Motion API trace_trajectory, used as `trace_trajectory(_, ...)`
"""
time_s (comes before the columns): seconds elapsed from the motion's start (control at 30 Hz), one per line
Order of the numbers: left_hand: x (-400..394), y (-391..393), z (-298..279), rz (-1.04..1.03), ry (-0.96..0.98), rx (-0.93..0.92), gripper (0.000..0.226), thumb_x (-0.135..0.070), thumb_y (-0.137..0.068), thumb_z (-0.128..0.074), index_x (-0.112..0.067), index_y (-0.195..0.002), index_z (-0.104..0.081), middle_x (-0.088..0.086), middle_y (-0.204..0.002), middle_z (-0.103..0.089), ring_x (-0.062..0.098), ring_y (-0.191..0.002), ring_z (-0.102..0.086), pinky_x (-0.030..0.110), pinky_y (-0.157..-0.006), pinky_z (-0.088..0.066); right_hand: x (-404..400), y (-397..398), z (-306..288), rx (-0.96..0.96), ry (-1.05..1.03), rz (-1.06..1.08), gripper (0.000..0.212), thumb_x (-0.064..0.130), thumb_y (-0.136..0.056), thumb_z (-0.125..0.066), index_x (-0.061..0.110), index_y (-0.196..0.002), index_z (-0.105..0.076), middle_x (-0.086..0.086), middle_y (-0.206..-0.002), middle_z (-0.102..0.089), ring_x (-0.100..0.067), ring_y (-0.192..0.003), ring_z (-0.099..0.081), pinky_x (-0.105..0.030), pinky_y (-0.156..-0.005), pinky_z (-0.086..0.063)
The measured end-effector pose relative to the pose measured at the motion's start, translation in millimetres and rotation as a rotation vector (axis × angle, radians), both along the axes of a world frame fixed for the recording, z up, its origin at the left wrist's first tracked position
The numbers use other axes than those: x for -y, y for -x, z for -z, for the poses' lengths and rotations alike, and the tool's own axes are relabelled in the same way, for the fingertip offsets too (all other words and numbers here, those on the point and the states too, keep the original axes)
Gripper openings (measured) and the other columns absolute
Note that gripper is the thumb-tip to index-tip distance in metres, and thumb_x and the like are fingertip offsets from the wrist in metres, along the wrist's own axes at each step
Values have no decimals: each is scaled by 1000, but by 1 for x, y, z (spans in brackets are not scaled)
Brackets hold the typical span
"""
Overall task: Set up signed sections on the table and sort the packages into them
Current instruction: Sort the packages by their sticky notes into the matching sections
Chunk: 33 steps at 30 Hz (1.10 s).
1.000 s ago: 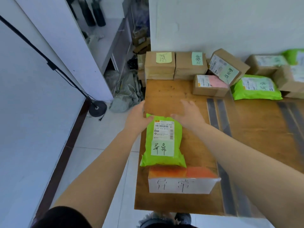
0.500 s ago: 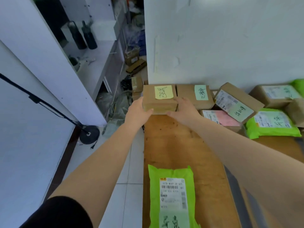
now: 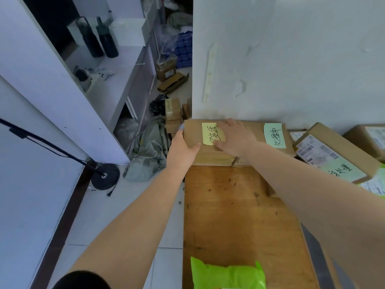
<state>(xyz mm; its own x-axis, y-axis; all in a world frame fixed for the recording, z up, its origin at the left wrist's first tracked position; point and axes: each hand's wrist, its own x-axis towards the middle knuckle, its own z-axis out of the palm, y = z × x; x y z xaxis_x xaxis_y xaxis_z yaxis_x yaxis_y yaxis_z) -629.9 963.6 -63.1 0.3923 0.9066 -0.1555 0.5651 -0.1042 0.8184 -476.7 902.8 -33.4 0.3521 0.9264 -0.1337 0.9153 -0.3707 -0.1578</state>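
A brown cardboard box (image 3: 194, 132) with a yellow handwritten note stands at the far left corner of the wooden table (image 3: 229, 205), against the wall. My left hand (image 3: 183, 150) grips its left front edge. My right hand (image 3: 236, 137) lies flat on its top, fingers spread, partly covering the note. Beside it on the right sits a second brown box (image 3: 288, 142) with a green note. A green mailer bag (image 3: 227, 275) lies at the near edge of the table.
More labelled cardboard boxes (image 3: 331, 153) crowd the back right by the white wall. Left of the table is tiled floor with a crumpled grey cloth (image 3: 148, 151), small boxes, a black stand base (image 3: 105, 176) and a white shelf unit (image 3: 116, 65).
My hands left the green mailer and reached forward to the yellow-note box. My right hand has since slid from the box's front edge onto its top.
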Motion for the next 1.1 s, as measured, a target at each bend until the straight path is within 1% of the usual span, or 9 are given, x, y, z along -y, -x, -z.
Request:
trace_trajectory(0.13, -1, 6, 11, 26, -17, 19, 71, -36, -84, -63, -13, -142, -30, 5, -139, -45, 21, -126, -44, 32, -98, -38, -7, -4, 2, 62, 14, -20, 73, 57, -77, -55, 21, -138, -35, -7, -143, -36, -28, -132, -30, -40, -105, -24)
trace_trajectory(0.27, 2, 19, 10, 36, -26, 34, 62, -33, -85, -63, -14, -139, -37, 4, -135, -50, 20, -123, -47, 32, -98, -40, -8, 2, -3, 67, 80, -19, 84, 67, -72, -56, 19, -138, -34, -13, -138, -37, -31, -128, -31, -41, -104, -25)
trace_trajectory(0.37, 14, 34, 11, -72, -10, 87, 61, -30, -85, -64, -9, -137, -39, 7, -135, -51, 21, -123, -48, 28, -97, -39, 0, 16, -6, 60, 161, 31, 92, 76, -67, -53, 16, -134, -37, -14, -135, -37, -33, -127, -33, -41, -102, -30)
trace_trajectory(0.43, 28, 44, 13, -181, 85, 135, 72, -33, -85, -63, -7, -142, -29, 9, -141, -45, 22, -128, -45, 34, -103, -38, 10, 30, -4, 25, 148, 88, 95, 78, -64, -55, 12, -131, -38, -14, -132, -39, -32, -123, -37, -41, -97, -35)
trace_trajectory(0.5, 46, 52, 15, -248, 156, 171, 73, -34, -85, -63, -6, -142, -27, 9, -140, -47, 20, -125, -48, 33, -99, -43, 26, 46, 2, -39, 91, 135, 94, 75, -64, -58, 9, -128, -38, -13, -128, -41, -31, -119, -39, -40, -94, -37)
trace_trajectory(0.63, 97, 64, 15, -234, 188, 246, 37, -29, -87, -61, -16, -119, -46, -10, -115, -56, 0, -92, -55, 9, -65, -40, 70, 70, 15, -329, -14, 275, 78, 60, -71, -66, 8, -122, -40, -12, -121, -49, -30, -113, -48, -38, -86, -42)
trace_trajectory(0.83, 172, 86, 7, -205, 324, 382, 37, -14, -82, -67, -29, -111, -50, -17, -104, -58, -7, -88, -57, 11, -75, -45, 150, 101, 24, -660, -174, 417, 51, 39, -75, -72, 10, -111, -52, -10, -114, -59, -24, -102, -56, -35, -81, -46)
trace_trajectory(1.0, 206, 101, -27, -131, 290, 476, 56, -2, -83, -64, -11, -135, -45, -1, -120, -60, 12, -111, -58, 30, -95, -48, 202, 123, -3, -728, -396, 463, 49, 34, -75, -73, 13, -116, -53, -7, -115, -57, -17, -98, -54, -27, -78, -41)
trace_trajectory(1.1, 228, 107, -55, -94, 242, 567, 58, 1, -82, -64, -14, -134, -45, -9, -114, -63, -2, -103, -60, 17, -85, -51, 231, 134, -32, -812, -537, 504, 53, 31, -74, -73, 14, -119, -51, -5, -118, -57, -17, -105, -54, -30, -86, -45)
